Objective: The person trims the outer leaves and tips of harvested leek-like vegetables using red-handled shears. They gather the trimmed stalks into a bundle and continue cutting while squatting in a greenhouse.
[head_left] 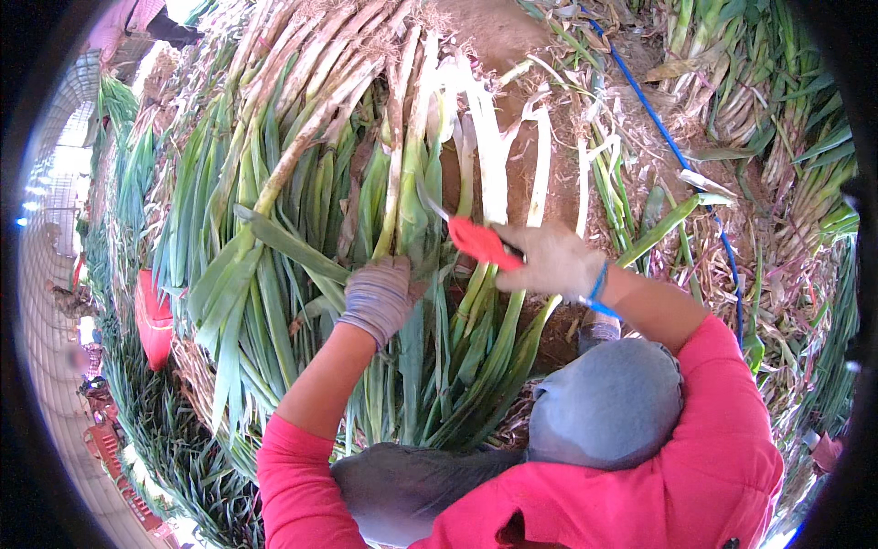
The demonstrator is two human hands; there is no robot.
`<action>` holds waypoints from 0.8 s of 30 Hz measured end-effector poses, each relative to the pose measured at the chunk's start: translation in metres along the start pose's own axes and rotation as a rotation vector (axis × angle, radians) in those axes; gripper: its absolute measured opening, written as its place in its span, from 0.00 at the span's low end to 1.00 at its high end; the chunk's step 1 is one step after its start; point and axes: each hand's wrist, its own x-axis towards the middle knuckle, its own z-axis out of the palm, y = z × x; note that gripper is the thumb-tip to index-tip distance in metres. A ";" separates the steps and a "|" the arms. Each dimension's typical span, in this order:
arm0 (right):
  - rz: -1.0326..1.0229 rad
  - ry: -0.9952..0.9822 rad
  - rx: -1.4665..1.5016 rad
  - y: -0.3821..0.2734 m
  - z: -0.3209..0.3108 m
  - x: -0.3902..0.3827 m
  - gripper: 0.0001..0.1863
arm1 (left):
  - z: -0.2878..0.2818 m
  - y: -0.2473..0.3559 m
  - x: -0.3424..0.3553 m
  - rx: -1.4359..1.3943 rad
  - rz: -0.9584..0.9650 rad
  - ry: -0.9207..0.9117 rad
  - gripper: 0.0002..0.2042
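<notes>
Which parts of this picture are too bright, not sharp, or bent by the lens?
Head view: the pale stalks at upper centre are nearly bleached white; head view: the right hand looks smeared, probably by motion, while the left hand is sharper; head view: the gridded surface at far left curves along the rim.

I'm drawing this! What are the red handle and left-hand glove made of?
Red handle: probably plastic, perhaps rubber, bright and even-coloured; its finish is unclear. Left-hand glove: seemingly knitted fabric, matte, with fine lines across it.
</notes>
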 end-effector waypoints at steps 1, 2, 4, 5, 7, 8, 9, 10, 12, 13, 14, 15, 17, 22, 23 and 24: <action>0.024 0.027 -0.029 0.001 -0.007 0.012 0.43 | 0.000 0.006 -0.001 -0.080 0.001 -0.035 0.24; 0.050 0.056 -0.059 0.002 -0.015 0.025 0.43 | 0.000 0.012 -0.001 -0.160 0.004 -0.069 0.24; 0.172 0.063 0.079 -0.004 -0.042 0.043 0.41 | 0.010 0.029 -0.004 -0.346 0.049 -0.168 0.29; 0.159 0.144 0.083 0.008 -0.041 0.050 0.40 | 0.020 0.043 -0.007 -0.393 0.065 -0.183 0.29; 0.112 0.206 0.068 0.011 -0.040 0.051 0.38 | 0.041 0.043 -0.012 -0.490 0.128 -0.166 0.30; 0.134 0.050 0.094 0.005 -0.038 0.039 0.39 | 0.057 0.036 -0.011 -0.547 0.180 -0.134 0.30; 0.101 -0.043 0.041 -0.004 -0.031 0.024 0.40 | 0.070 0.031 -0.011 -0.606 0.227 -0.102 0.30; 0.078 -0.131 -0.016 -0.012 -0.026 0.006 0.41 | 0.077 0.030 -0.008 -0.573 0.233 -0.120 0.30; 0.083 -0.261 0.019 -0.022 -0.016 -0.022 0.42 | 0.084 0.032 -0.005 -0.505 0.250 -0.167 0.29; 0.040 -0.295 0.001 -0.023 -0.010 -0.027 0.43 | 0.085 0.034 -0.005 -0.490 0.272 -0.180 0.29; -0.005 -0.329 -0.018 -0.024 -0.004 -0.031 0.45 | 0.086 0.038 -0.004 -0.475 0.293 -0.192 0.29; -0.001 -0.343 -0.023 -0.023 0.000 -0.031 0.44 | 0.084 0.041 -0.002 -0.459 0.316 -0.198 0.28; 0.015 -0.280 -0.013 -0.015 0.007 -0.029 0.43 | 0.087 0.045 -0.001 -0.467 0.312 -0.155 0.27; 0.066 -0.169 -0.017 -0.014 -0.005 -0.015 0.39 | 0.086 0.043 -0.001 -0.523 0.237 -0.094 0.22; 0.068 -0.152 -0.015 -0.014 -0.007 -0.011 0.39 | 0.087 0.043 -0.002 -0.543 0.234 -0.074 0.21; 0.071 -0.133 -0.011 -0.013 -0.009 -0.006 0.38 | 0.087 0.041 -0.002 -0.561 0.233 -0.053 0.20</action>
